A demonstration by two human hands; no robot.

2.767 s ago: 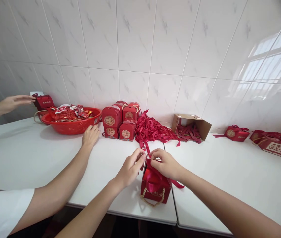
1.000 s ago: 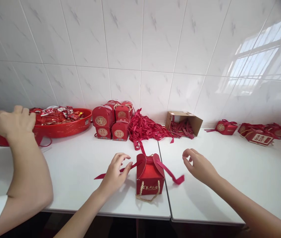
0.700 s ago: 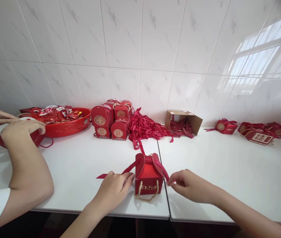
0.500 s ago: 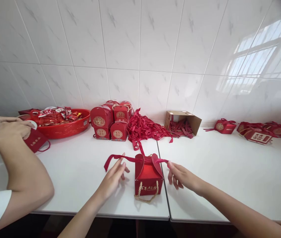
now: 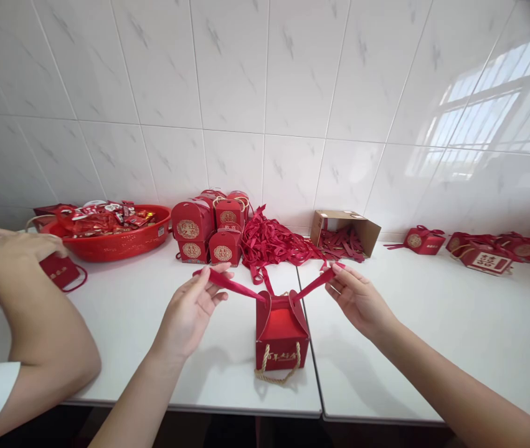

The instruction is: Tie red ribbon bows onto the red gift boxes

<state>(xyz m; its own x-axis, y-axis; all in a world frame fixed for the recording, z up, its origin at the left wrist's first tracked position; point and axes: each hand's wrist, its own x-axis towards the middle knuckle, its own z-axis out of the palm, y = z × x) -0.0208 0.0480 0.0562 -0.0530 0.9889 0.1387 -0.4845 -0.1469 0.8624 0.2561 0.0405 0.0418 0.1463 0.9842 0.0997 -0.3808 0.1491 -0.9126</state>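
A small red gift box (image 5: pixel 281 348) with gold lettering and a twisted rope handle (image 5: pixel 276 377) stands upright on the white table before me. A red ribbon (image 5: pixel 241 289) runs through the curved flaps at its top. My left hand (image 5: pixel 190 308) pinches one ribbon end, up and to the left of the box. On the other side my right hand (image 5: pixel 358 297) pinches the opposite end. Both ends slope upward from the flaps, and neither hand touches the box itself.
Behind are stacked red boxes (image 5: pixel 193 221), a heap of red ribbons (image 5: pixel 276 239) and an open cardboard box (image 5: pixel 371 233) of ribbon pieces. A red basin (image 5: pixel 106 249) holds wrapped sweets. Tied boxes (image 5: pixel 426 240) sit at right. A co-worker's arm (image 5: pixel 47 323) is at left, near another red box.
Both my hands have risen, lifting the ribbon ends into a V above the box. My left hand now pinches its end. The co-worker's hands and red box have shifted slightly left.
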